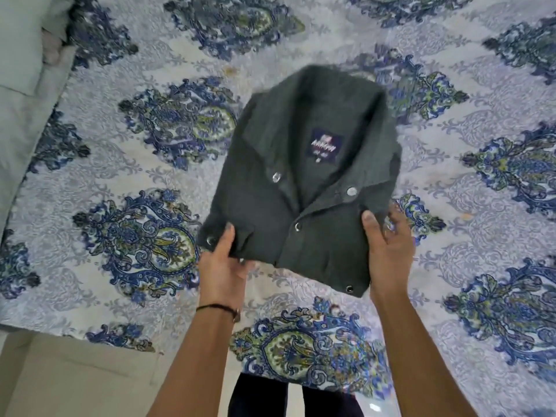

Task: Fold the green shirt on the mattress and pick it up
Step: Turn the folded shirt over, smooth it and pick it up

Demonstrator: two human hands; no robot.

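The dark green shirt [304,188] is folded into a compact rectangle, collar away from me, with a navy label and silver snap buttons showing. It is held above the mattress [126,164], which is covered by a white and blue paisley sheet. My left hand [224,266] grips the shirt's near left corner, thumb on top. At the near right edge my right hand [388,245] clamps the shirt, thumb on top and fingers underneath. The far end of the shirt is blurred.
A pale grey-green pillow or folded cloth [21,46] lies at the far left of the bed. The beige floor [66,380] shows at the lower left, beside the mattress's near edge. My dark trouser legs [261,398] stand against that edge.
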